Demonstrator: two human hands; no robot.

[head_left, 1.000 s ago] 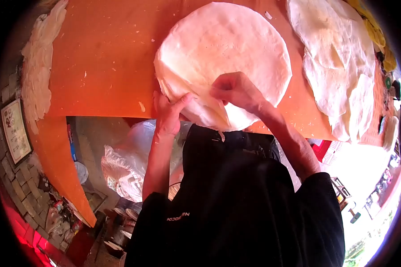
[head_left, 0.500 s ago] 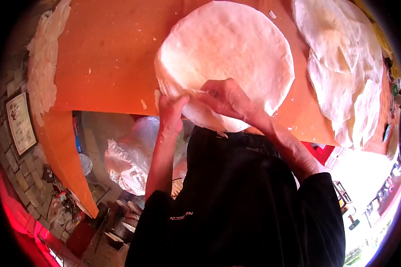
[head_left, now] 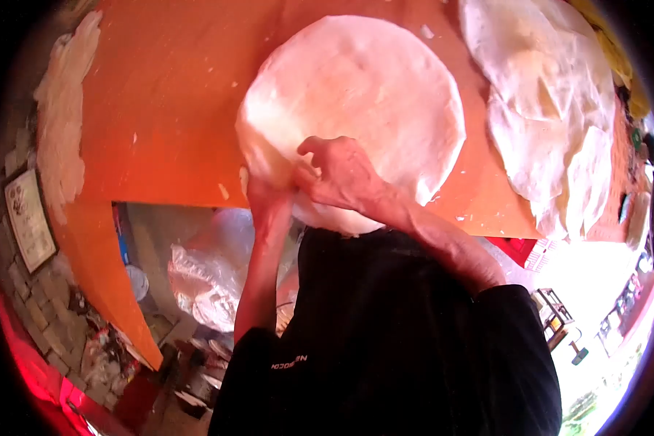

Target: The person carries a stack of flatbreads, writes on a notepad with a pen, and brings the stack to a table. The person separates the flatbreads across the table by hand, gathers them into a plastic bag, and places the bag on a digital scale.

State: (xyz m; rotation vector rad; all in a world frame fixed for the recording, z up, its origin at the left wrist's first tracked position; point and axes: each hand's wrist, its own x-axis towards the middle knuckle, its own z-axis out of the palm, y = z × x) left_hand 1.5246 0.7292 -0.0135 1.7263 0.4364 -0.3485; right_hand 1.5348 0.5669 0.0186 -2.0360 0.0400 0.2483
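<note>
A large, round, pale flatbread point(head_left: 370, 87) lies on the orange table, its near edge hanging slightly over the front. My left hand point(head_left: 269, 192) is closed on the near left edge of it, partly blurred. Close beside it, my right hand point(head_left: 341, 174) is bent over the same edge, fingers curled and the index finger arched up. A pale bit of the edge seems to be between its thumb and fingers, though the exact contact is partly hidden. The near left part of the flatbread is lifted and curved up.
Thin overlapping sheets point(head_left: 545, 94) lie on the right of the orange table point(head_left: 160, 109). More pale sheets point(head_left: 65, 109) line its left edge. Below the table are a clear plastic bag point(head_left: 203, 276) and a red crate point(head_left: 512, 251). A framed paper point(head_left: 29, 218) is at the left.
My right hand has moved left, closer to my left hand, and its index finger has risen. The whole view has shifted slightly, with the flatbread appearing lower and further left.
</note>
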